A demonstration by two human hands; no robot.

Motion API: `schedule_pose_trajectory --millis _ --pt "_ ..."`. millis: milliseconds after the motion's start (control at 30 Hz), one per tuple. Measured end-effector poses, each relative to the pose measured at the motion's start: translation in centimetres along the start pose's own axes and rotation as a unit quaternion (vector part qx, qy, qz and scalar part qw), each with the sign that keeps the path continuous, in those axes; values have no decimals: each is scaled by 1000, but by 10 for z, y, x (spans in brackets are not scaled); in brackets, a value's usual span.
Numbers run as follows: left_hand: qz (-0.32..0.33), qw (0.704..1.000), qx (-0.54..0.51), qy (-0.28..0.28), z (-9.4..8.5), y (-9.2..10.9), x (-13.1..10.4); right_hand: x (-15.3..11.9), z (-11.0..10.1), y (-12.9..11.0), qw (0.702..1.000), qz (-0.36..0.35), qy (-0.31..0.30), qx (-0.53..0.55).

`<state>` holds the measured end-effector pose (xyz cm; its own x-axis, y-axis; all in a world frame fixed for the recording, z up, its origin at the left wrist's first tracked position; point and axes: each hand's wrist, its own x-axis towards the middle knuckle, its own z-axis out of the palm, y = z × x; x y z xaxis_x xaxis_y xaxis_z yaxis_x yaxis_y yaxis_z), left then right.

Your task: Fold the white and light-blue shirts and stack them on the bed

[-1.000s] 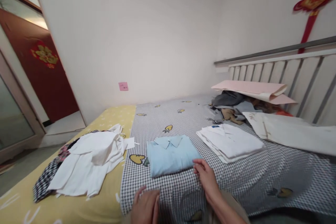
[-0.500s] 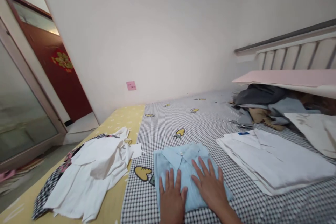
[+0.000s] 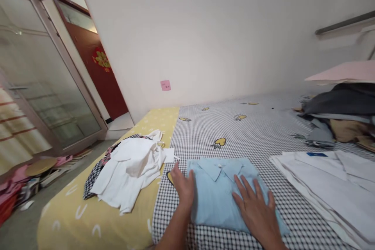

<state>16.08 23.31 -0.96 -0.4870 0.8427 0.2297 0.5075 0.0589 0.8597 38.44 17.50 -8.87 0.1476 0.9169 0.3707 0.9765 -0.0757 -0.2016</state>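
Observation:
A folded light blue shirt (image 3: pixel 216 199) lies on the checked bed sheet (image 3: pixel 199 133), its collar toward the wall. Spread over the shirt's right part, my right hand (image 3: pixel 258 207) rests with fingers apart. My left hand (image 3: pixel 184 183) is at the shirt's left edge, turned on its side with thumb and fingers apart, holding nothing. Whether it touches the cloth I cannot tell. Farther left lies a loose white garment (image 3: pixel 131 168) with a white tag (image 3: pixel 169 155), on top of a black-and-white checked garment (image 3: pixel 92 177).
Folded white shirts (image 3: pixel 325 179) are stacked on the right. Behind them sits a pile of dark and brown clothes (image 3: pixel 348 113) under a pink board (image 3: pixel 345 72). A glass door (image 3: pixel 58 62) stands at the left, with assorted items (image 3: pixel 38 172) on the floor.
My left hand has lifted off the shirt's front and moved to its left edge. My right hand stays on the shirt. The view has turned left.

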Motion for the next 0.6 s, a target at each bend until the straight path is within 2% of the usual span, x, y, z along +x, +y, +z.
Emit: schedule_pose_trajectory --millis 100,200,333,600 --pt "-65 994 -24 -81 5 8 26 1 1 0 1000 3 5 6" --pt "-96 991 -25 -84 17 6 35 2 0 -1 1000 3 2 10" --pt "-144 985 -34 -83 26 -2 33 2 -4 -3 1000 3 1 7" --pt "-107 989 -6 -105 20 -13 35 2 -7 -5 1000 18 -5 24"
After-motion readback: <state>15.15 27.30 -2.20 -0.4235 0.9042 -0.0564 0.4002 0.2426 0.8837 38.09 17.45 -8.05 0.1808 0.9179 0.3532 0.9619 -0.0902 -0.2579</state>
